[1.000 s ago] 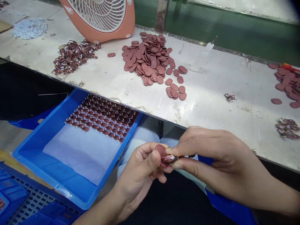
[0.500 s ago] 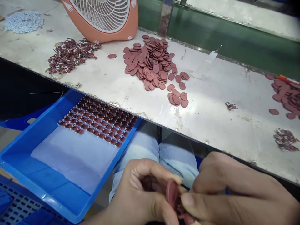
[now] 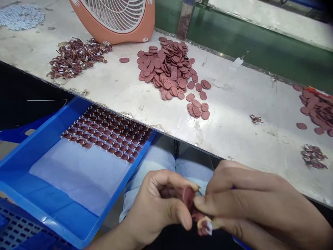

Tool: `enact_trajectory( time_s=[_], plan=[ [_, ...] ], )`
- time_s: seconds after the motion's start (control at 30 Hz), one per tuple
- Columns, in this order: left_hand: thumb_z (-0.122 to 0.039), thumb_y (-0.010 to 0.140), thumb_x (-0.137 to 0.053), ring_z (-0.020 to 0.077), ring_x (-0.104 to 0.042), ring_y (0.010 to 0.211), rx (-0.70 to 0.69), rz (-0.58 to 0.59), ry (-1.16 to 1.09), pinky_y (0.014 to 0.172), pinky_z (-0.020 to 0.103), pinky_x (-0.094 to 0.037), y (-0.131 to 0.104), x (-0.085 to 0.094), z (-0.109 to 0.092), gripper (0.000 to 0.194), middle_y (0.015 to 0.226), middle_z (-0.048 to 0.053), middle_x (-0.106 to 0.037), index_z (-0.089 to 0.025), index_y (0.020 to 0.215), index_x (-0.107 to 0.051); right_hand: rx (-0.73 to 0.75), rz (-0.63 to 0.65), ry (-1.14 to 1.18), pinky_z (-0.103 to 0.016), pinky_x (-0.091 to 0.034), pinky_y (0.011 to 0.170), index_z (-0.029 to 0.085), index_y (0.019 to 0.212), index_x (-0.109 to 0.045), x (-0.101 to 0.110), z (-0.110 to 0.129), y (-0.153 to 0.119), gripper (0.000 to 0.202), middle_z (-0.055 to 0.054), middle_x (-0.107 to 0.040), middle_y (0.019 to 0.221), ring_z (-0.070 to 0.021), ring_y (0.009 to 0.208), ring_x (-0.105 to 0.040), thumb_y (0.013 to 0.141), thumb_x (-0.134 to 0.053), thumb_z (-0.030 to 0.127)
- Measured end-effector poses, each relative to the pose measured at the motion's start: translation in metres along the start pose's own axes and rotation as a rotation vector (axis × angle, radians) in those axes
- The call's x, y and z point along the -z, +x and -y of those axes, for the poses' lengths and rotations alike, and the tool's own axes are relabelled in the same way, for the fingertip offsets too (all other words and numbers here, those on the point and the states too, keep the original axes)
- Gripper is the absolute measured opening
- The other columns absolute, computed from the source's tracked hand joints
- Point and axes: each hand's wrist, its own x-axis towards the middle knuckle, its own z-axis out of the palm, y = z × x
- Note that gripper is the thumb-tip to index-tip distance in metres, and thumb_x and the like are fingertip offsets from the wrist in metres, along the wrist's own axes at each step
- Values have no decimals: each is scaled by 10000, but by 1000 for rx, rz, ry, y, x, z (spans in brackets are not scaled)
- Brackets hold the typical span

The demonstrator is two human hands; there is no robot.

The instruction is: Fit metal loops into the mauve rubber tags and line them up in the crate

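Observation:
In front of my lap, my left hand [image 3: 156, 208] pinches a reddish-brown oval piece [image 3: 187, 197] edge-up between thumb and forefinger. My right hand [image 3: 249, 201] is closed against it, the thumb and fingertips on a small dark red figure-like part [image 3: 202, 224] with a cream band and a pale tip. The small part sits at the lower edge of the oval; whether the two are joined is hidden by my fingers. A heap of similar oval pieces [image 3: 169, 69] lies on the bench above my hands.
A blue tray [image 3: 23, 203] at left holds rows of assembled parts [image 3: 111, 130] on a white sheet [image 3: 75, 170]. An orange fan [image 3: 125, 36], small dark parts [image 3: 78, 57], more ovals [image 3: 318, 111] and a white-bodied tool [image 3: 237, 62] stand or lie on the bench [image 3: 161, 116].
Both hands have shifted slightly up with the oval piece. The small part's banded, pale end now shows below my right thumb. My view has shifted slightly.

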Motion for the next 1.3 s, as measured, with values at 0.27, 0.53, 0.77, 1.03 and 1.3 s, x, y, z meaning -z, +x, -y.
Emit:
enact_trajectory(
  time_s=[0.27, 0.53, 0.77, 1.03, 1.3],
  plan=[
    [-436, 625, -885, 75, -618, 520, -95, -34, 86, 437, 112, -474, 5, 2, 1, 310, 636, -1, -694, -187, 773, -777, -15, -55, 54, -161, -517, 736, 181, 964, -715, 0, -5, 17, 95, 14, -725, 877, -58, 793, -653, 919, -664, 115],
    [-421, 654, -874, 63, -613, 522, -92, -61, 51, 461, 108, -486, 3, -2, 2, 292, 644, -8, -679, -171, 741, -751, -74, -63, 63, -186, -511, 703, 169, 949, -744, 0, -1, 19, 71, -5, -733, 823, -83, 743, -653, 905, -690, 154],
    [-385, 673, -871, 68, -650, 560, -105, -90, 33, 471, 97, -494, 4, -1, 5, 253, 682, -5, -706, -179, 763, -754, -110, -69, 84, -191, -509, 702, 177, 873, -741, 0, 0, 21, 62, -3, -723, 821, -90, 752, -657, 891, -694, 140],
    [-380, 733, -827, 60, -636, 572, -120, -46, 35, 474, 88, -496, 4, -1, 4, 215, 705, 3, -708, -179, 788, -774, -109, -89, 62, -195, -518, 734, 191, 898, -758, 2, 2, 23, 77, -7, -732, 832, -104, 774, -669, 875, -713, 134],
    [-433, 739, -808, 66, -615, 592, -119, -41, 68, 452, 82, -463, 6, -2, -1, 258, 749, 23, -708, -187, 812, -782, -108, -66, 33, -155, -500, 701, 220, 955, -769, 6, 5, 28, 98, 16, -710, 824, -68, 751, -650, 887, -710, 180]
  ],
)
